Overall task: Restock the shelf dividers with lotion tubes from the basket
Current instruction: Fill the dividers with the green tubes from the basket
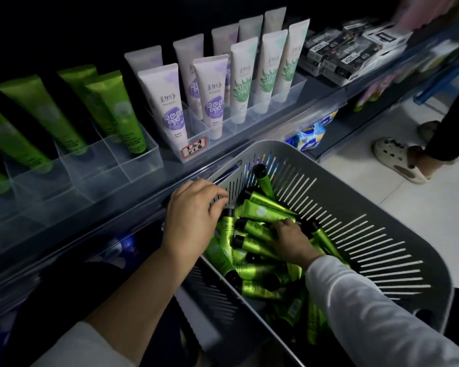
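While left hand (194,210) grips the basket (382,197) beside a dim shelf (104,200), right hand (289,241) clutches tubes (260,211).

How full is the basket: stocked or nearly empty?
Stocked: the grey basket holds a pile of green lotion tubes lying sideways, hiding most of its floor; the right hand reaches among them.

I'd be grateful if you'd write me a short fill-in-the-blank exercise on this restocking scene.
1. The basket's colour is ___.
2. The tubes in it are ___ with black caps.
3. The right hand among them has a ___ sleeve.
Missing words: grey; green; white.
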Tool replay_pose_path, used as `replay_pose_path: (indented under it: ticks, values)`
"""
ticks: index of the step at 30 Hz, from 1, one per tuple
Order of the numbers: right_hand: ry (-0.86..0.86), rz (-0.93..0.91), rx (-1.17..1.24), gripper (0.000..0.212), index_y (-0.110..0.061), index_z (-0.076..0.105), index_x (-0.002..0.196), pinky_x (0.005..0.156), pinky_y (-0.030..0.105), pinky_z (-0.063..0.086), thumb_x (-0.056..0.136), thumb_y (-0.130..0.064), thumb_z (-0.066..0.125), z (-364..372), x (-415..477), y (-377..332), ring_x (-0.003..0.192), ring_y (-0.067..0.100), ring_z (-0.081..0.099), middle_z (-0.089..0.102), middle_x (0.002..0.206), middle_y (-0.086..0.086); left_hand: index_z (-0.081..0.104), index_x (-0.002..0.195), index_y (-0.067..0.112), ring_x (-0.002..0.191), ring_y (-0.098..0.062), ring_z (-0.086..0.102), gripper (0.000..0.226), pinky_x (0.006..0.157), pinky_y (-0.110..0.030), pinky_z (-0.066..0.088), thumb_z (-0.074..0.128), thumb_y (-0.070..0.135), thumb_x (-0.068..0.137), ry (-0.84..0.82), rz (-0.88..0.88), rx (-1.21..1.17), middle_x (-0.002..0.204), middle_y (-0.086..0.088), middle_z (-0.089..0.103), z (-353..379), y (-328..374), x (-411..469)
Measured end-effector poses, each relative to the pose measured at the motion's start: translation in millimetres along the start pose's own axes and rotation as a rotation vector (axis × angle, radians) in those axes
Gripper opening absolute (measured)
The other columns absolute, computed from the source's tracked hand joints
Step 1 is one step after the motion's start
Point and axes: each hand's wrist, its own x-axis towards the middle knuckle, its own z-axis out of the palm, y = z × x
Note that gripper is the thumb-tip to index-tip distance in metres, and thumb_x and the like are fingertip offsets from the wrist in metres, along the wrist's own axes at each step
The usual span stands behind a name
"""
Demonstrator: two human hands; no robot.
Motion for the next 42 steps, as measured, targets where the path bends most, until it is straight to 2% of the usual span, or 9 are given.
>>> replay_pose_path:
  ticks: [10,19,24,27,29,32,36,39,42]
  values:
    - [0.008,-0.07,0.117,0.045,-0.015,0.063,0.114,0.088,0.028,0.047,0.072,-0.024,0.076,-6.9,-23.3,3.0,0.107,0.021,0.06,0.064,0.115,0.005,0.07,0.095,0.016,0.086,-0.023,0.058,0.013,0.08,-0.039,0.047,0.068,0.019,0.082,-0.05,0.006,0.033,0.09,0.002,0.067,-3.0,2.9,-1.8]
    - [0.373,-0.422,0.145,0.038,-0.015,0.069,0.096,0.072,0.027,0.041,0.06,-0.01,0.081,-77.4,-67.9,-49.9,0.083,0.021,0.057,0.052,0.084,-0.005,0.039,0.139,0.027,0.13,-0.013,0.03,0.057,0.102,-0.029,0.016,0.049,0.051,0.088,-0.377,0.26,0.205,0.136,0.009,0.044,-24.4,20.4,-6.6]
    - [0.542,-0.614,0.02,0.036,-0.018,0.067,0.096,0.068,0.029,0.045,0.062,-0.016,0.081,-114.4,-96.8,-92.5,0.082,0.021,0.059,0.055,0.084,-0.004,0.05,0.126,0.026,0.113,-0.02,0.047,0.041,0.092,-0.035,0.032,0.05,0.045,0.09,-0.194,0.198,0.176,0.12,0.005,0.057,-46.9,13.4,-8.4]
    - [0.65,-0.569,0.242,0.057,-0.019,0.061,0.112,0.076,0.026,0.047,0.06,-0.018,0.085,-128.6,-104.7,-112.3,0.086,0.017,0.06,0.058,0.09,-0.006,0.056,0.119,0.022,0.103,-0.023,0.053,0.045,0.085,-0.035,0.039,0.044,0.05,0.086,-0.072,0.103,0.062,0.111,0.003,0.062,-65.2,-0.3,-10.9]
    - [0.542,-0.487,0.656,0.065,-0.021,0.053,0.12,0.079,0.02,0.049,0.063,-0.016,0.083,-136.3,-109.4,-128.4,0.086,0.008,0.06,0.059,0.095,-0.005,0.057,0.117,0.019,0.102,-0.019,0.053,0.043,0.086,-0.028,0.038,0.046,0.047,0.086,0.025,-0.016,-0.135,0.11,0.002,0.062,-77.9,-9.7,-15.7]
    - [0.235,-0.463,1.162,0.035,-0.022,0.055,0.106,0.072,0.019,0.053,0.077,-0.005,0.066,-134.2,-114.0,-154.0,0.083,0.01,0.061,0.057,0.095,0.005,0.057,0.117,0.019,0.101,-0.013,0.055,0.029,0.082,-0.02,0.038,0.058,0.028,0.09,0.123,-0.185,-0.386,0.105,0.007,0.059,-89.6,-15.9,-23.7]
    - [0.164,-0.483,1.235,0.027,-0.014,0.055,0.108,0.064,0.022,0.052,0.083,-0.01,0.063,-122.8,-115.2,-193.7,0.083,0.022,0.059,0.054,0.094,0.016,0.057,0.117,0.022,0.101,-0.01,0.054,0.029,0.085,-0.025,0.042,0.06,0.028,0.089,0.215,-0.212,-0.39,0.103,0.017,0.056,-93.0,-25.9,-32.4]
    - [0.243,-0.398,1.302,0.049,-0.02,0.046,0.12,0.079,0.033,0.055,0.078,-0.018,0.071,-118.6,-114.0,-220.7,0.088,0.023,0.063,0.054,0.098,0.016,0.06,0.116,0.019,0.102,-0.009,0.051,0.031,0.085,-0.018,0.035,0.065,0.021,0.085,0.343,-0.187,-0.273,0.102,0.023,0.051,-96.6,-31.0,-32.2]
    - [0.279,-0.38,1.341,0.058,-0.024,0.04,0.12,0.093,0.041,0.052,0.075,-0.02,0.075,-117.6,-114.6,-240.8,0.095,0.024,0.067,0.063,0.102,0.013,0.062,0.115,0.015,0.1,-0.017,0.054,0.033,0.084,-0.028,0.041,0.067,0.016,0.083,0.437,-0.207,-0.252,0.101,0.015,0.052,-99.9,-32.6,-28.4]
